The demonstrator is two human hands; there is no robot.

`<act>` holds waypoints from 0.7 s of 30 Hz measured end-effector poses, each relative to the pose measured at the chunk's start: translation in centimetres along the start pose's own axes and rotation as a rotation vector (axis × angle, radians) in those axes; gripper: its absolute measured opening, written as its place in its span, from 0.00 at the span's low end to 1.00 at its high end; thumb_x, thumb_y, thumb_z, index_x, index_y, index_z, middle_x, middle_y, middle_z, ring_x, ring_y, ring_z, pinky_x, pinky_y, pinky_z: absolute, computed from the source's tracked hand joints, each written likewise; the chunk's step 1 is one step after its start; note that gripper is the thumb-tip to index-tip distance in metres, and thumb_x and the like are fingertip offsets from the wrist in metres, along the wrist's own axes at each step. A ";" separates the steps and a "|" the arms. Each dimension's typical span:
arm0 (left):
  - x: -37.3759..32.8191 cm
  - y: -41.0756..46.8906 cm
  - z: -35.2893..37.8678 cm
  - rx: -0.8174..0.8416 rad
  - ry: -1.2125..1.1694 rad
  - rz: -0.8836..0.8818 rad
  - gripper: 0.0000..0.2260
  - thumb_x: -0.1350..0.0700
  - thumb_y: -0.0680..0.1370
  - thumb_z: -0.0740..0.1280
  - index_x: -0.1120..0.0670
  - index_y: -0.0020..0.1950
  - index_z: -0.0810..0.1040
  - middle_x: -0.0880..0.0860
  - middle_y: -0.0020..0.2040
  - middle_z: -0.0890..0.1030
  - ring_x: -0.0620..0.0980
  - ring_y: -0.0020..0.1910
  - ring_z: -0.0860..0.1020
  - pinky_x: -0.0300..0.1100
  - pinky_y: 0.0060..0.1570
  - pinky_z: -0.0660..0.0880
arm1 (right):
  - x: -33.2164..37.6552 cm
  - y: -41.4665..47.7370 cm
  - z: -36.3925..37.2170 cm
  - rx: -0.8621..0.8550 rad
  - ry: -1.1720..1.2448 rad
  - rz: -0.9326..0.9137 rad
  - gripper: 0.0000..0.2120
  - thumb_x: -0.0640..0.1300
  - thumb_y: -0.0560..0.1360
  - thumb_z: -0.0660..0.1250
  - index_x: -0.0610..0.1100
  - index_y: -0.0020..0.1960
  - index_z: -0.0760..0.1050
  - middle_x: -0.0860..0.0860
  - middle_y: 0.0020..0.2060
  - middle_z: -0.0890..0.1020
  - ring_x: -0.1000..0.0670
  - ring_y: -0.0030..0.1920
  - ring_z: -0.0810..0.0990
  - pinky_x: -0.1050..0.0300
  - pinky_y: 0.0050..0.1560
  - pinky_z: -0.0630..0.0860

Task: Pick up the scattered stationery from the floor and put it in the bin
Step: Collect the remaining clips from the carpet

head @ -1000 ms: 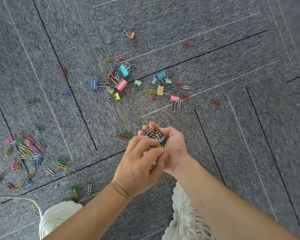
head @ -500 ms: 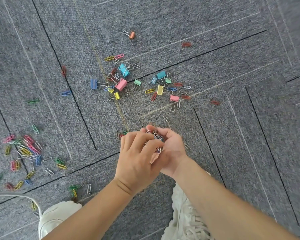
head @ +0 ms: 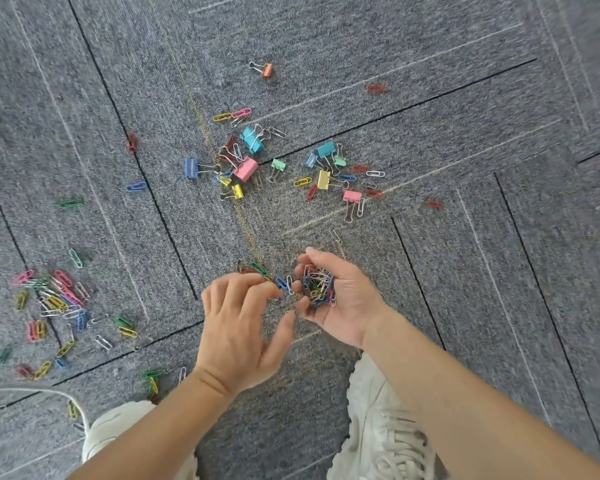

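Note:
My right hand (head: 347,313) is cupped palm up, holding a bundle of coloured paper clips (head: 317,287). Just to its left, my left hand (head: 239,327) hovers over the carpet with fingers spread and nothing in them; its fingertips are near a blue clip (head: 280,282) and a green clip (head: 258,267) on the floor. Beyond the hands lies a cluster of coloured binder clips (head: 245,168) mixed with paper clips. A heap of paper clips (head: 56,299) lies at the left. No bin is in view.
A lone orange binder clip (head: 266,70) lies farther away. Single clips are scattered over the grey carpet tiles (head: 465,271). My two white shoes (head: 385,427) (head: 118,424) stand at the bottom, with a white cord (head: 32,392) at the lower left.
My left hand has pulled back from my right palm and spread its fingers. The clips in my right hand are now uncovered.

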State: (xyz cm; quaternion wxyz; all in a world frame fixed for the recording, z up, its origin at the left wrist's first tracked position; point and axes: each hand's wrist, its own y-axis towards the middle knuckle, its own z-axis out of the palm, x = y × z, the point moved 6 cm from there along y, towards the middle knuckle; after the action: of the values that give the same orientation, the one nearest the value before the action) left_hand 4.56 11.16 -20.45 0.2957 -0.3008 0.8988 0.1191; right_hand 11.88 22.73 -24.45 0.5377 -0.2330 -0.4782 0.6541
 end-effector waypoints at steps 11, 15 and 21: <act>4.0 0.5 -1.1 0.036 0.037 -0.166 0.13 0.48 0.77 0.61 0.56 0.48 0.78 0.51 0.44 0.77 0.52 0.43 0.74 0.48 0.45 0.75 | 1.3 0.1 2.4 -0.100 -0.372 -0.010 0.15 0.47 0.71 0.76 0.47 0.37 0.70 0.51 0.32 0.72 0.53 0.28 0.69 0.63 0.22 0.55; 5.1 1.3 -3.9 0.231 0.098 -0.360 0.11 0.48 0.79 0.62 0.52 0.55 0.77 0.50 0.50 0.77 0.49 0.48 0.75 0.48 0.51 0.77 | 4.0 -2.4 5.5 -0.112 -0.666 -0.089 0.17 0.41 0.69 0.79 0.46 0.36 0.69 0.47 0.30 0.72 0.51 0.26 0.66 0.63 0.23 0.55; 4.7 -1.2 -13.7 0.519 0.129 -0.608 0.09 0.53 0.79 0.62 0.52 0.55 0.79 0.51 0.55 0.81 0.52 0.53 0.79 0.49 0.54 0.77 | 7.6 -11.9 11.6 -0.113 -1.129 -0.212 0.15 0.38 0.72 0.76 0.44 0.35 0.70 0.50 0.23 0.69 0.52 0.22 0.61 0.62 0.25 0.58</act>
State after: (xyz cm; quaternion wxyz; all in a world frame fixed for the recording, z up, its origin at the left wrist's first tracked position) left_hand -4.04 2.61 -12.46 0.3266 -0.4752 0.7857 -0.2241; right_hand 5.67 25.00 -7.39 0.2486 0.1729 -0.7460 0.5931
